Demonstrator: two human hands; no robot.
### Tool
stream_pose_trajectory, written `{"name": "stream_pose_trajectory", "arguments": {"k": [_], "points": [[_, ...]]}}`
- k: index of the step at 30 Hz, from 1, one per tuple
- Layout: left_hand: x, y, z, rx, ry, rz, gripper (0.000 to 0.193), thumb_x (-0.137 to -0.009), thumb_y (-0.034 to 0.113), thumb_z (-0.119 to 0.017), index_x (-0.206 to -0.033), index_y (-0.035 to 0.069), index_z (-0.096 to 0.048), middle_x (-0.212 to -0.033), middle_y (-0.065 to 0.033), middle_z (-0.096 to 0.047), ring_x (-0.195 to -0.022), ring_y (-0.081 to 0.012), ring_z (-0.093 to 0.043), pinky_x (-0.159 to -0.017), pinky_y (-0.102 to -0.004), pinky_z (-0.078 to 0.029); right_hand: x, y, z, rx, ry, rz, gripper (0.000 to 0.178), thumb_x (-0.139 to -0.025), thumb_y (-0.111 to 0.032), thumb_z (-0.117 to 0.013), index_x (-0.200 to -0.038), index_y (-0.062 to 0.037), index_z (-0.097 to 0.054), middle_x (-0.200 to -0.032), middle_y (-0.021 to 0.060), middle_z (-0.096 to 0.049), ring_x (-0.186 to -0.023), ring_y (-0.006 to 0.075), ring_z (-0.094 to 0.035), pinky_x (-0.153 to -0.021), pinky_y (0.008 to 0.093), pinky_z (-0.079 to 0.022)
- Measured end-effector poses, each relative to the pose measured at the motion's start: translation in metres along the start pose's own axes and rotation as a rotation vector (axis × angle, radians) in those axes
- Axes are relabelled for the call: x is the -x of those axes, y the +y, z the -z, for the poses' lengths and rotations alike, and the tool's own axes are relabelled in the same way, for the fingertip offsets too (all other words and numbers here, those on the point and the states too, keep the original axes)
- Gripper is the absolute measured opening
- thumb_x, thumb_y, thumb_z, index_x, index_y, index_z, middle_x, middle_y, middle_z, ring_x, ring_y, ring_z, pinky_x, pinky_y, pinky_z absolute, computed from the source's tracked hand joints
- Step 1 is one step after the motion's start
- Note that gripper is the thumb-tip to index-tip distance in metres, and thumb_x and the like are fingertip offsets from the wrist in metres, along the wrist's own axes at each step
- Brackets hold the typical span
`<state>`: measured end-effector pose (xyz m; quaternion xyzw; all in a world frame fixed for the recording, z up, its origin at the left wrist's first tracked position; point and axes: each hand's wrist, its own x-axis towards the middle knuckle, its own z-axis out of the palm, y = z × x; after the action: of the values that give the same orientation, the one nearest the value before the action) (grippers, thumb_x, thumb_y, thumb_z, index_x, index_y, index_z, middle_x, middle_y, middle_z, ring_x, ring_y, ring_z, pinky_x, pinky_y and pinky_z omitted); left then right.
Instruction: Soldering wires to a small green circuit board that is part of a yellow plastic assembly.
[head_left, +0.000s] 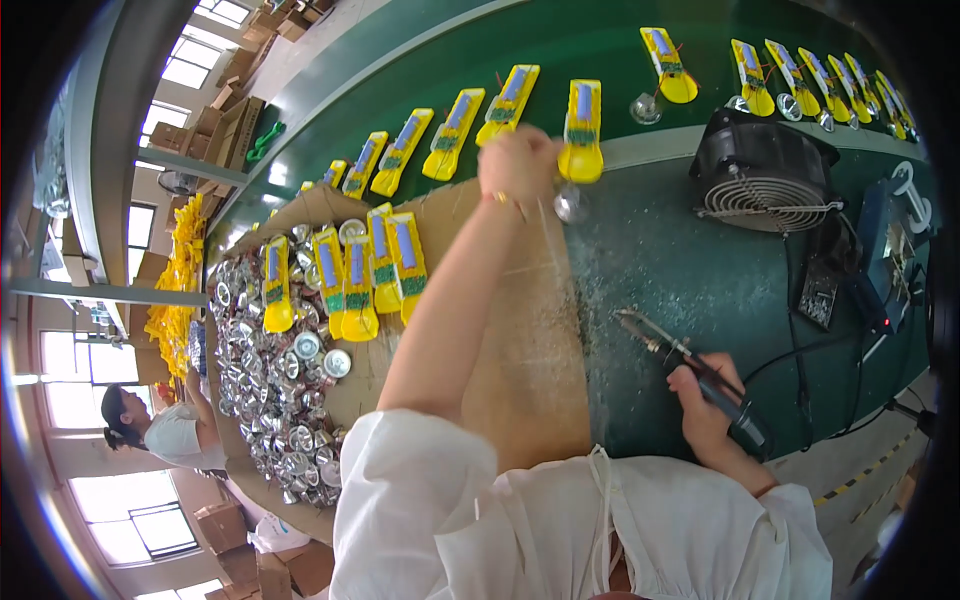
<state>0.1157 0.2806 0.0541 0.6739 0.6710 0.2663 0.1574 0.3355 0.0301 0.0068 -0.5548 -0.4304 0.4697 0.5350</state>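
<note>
My left hand [518,165] reaches out over the table's far side, its fingers curled together and slightly blurred. Whatever they pinch is hidden. Close to its fingertips lies a yellow plastic housing [582,130] with a blue cell and a green circuit board. At that housing's rounded end sits a shiny lamp reflector [570,205]. Another yellow housing [508,95] is just beyond the hand. In my right hand [708,405] is a soldering iron [715,385], gripped by its dark handle. Its tip points up and left over the green table, apart from the housings.
Yellow housings line the green belt [600,55]. On cardboard [520,350] at left are several more housings [358,290] and a heap of reflectors [290,400]. A black fan [765,170] and a blue soldering station [880,250] stand right. A co-worker [175,430] is far left.
</note>
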Motion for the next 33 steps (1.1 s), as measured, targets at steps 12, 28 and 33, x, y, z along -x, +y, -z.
{"name": "stream_pose_trajectory", "arguments": {"k": [12,28,33], "points": [[-0.028,-0.046,0.012,-0.283,-0.066,-0.211,0.057,-0.072,0.023,-0.059,-0.127,0.015,-0.046,-0.121,-0.0157,-0.044,-0.103,-0.0341,-0.052,-0.086,-0.0411,-0.045,0.0,0.002,0.003,0.047,-0.04,0.023,0.018,-0.077,-0.009,-0.068,-0.086,-0.002,-0.053,-0.065,0.0044,-0.06,-0.056,0.0087,-0.055,-0.053,0.0244,-0.045],[0.295,-0.079,0.129,-0.706,0.466,0.239,0.049,-0.068,0.032,-0.07,-0.108,0.007,-0.054,-0.11,-0.0151,-0.048,-0.105,-0.0328,-0.045,-0.086,-0.0443,-0.035,0.002,0.01,0.007,0.051,-0.005,0.173,0.016,-0.084,-0.012,-0.058,-0.091,0.0018,-0.053,-0.07,0.0082,-0.058,-0.062,0.0111,-0.054,-0.06,0.0218,-0.045],[0.32,-0.127,0.161,-1.097,0.189,0.787,0.019,-0.074,0.027,-0.065,-0.08,0.009,-0.064,-0.102,-0.0102,-0.055,-0.1,-0.0297,-0.047,-0.083,-0.0421,-0.033,0.016,0.001,-0.001,0.087,-0.061,0.233,0.016,-0.084,-0.009,-0.059,-0.092,0.0031,-0.053,-0.07,0.0084,-0.058,-0.063,0.0118,-0.056,-0.061,0.0224,-0.046]]}}
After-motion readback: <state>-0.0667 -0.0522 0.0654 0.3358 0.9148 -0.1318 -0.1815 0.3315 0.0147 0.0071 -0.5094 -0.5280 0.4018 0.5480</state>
